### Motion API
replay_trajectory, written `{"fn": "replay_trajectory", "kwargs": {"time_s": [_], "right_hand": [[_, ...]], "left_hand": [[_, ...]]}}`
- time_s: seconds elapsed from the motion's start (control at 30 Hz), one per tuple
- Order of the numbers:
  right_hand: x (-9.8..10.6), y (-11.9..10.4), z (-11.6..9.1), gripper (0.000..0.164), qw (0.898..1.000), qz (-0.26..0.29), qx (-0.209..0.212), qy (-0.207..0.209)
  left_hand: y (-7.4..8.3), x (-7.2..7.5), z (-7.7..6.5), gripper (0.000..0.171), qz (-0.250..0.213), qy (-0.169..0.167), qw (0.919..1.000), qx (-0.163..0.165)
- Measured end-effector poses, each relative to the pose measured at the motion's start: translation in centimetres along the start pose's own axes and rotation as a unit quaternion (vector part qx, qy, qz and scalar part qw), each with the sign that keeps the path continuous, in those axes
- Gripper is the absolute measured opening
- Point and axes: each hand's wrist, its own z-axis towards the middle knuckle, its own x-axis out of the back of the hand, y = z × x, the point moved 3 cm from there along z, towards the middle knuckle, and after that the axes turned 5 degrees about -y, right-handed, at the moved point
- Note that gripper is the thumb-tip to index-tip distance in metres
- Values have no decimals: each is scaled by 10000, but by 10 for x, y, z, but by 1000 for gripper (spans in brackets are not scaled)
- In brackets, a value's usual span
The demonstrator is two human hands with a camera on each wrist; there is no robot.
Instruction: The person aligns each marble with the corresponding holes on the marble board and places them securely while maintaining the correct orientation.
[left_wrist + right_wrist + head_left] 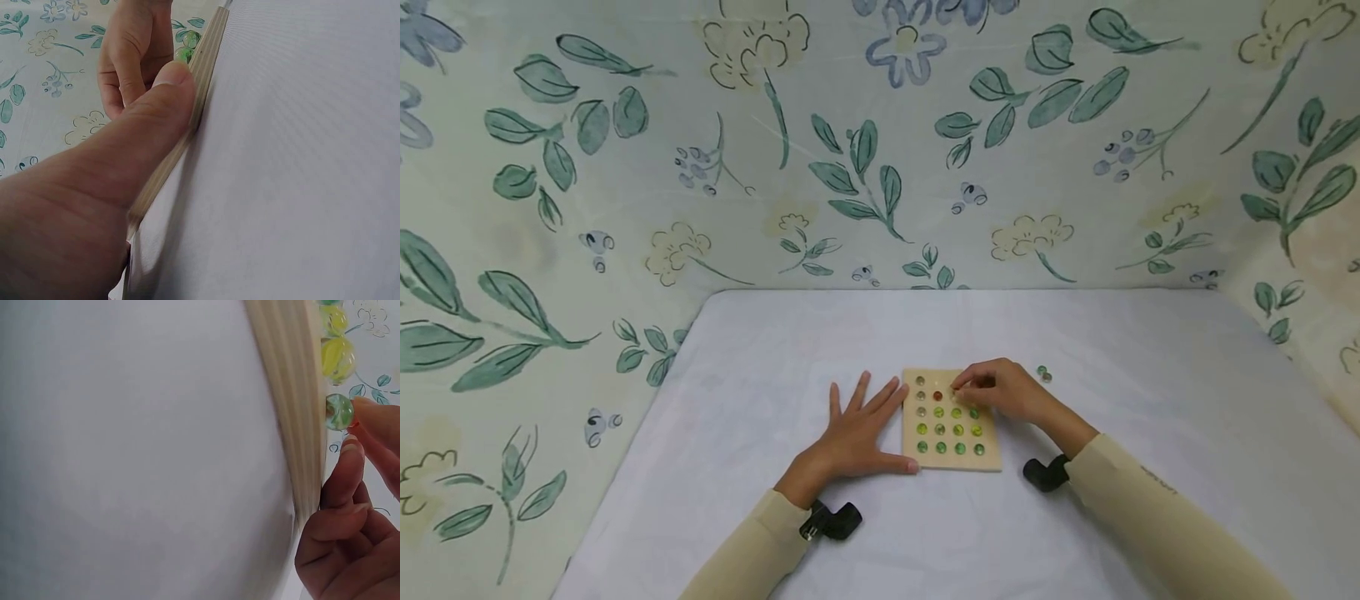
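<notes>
A square wooden board point(987, 458) lies on the white tabletop and holds rows of glass marbles, green and yellow-green in the near rows. One red marble point(937, 396) sits among paler ones farther back. My left hand point(854, 432) is spread flat at the board's left side, its thumb point(172, 75) against the near edge. Over the board's far right part, my right hand point(1003, 390) pinches a small marble between thumb and index finger, mostly hidden by the fingertips. Close beside those fingertips, a green marble point(339, 412) shows in the right wrist view.
Two loose greenish marbles point(1044, 374) lie on the white cloth point(1120, 358), just beyond my right wrist. A flower-patterned cloth point(880, 167) hangs behind the table and at both sides. Black wrist cameras point(1046, 474) sit under both wrists.
</notes>
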Motion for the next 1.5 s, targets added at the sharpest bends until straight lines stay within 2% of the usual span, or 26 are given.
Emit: {"fn": "replay_trajectory", "kwargs": {"time_s": [0.6, 1.5], "right_hand": [[-2, -1, -1, 15, 9999, -18, -74, -92], [1, -1, -1, 19, 9998, 57, -110, -181]], "left_hand": [[-3, -3, 4, 111, 18, -82, 9999, 55], [-3, -5, 4, 113, 59, -24, 10000, 76]]}}
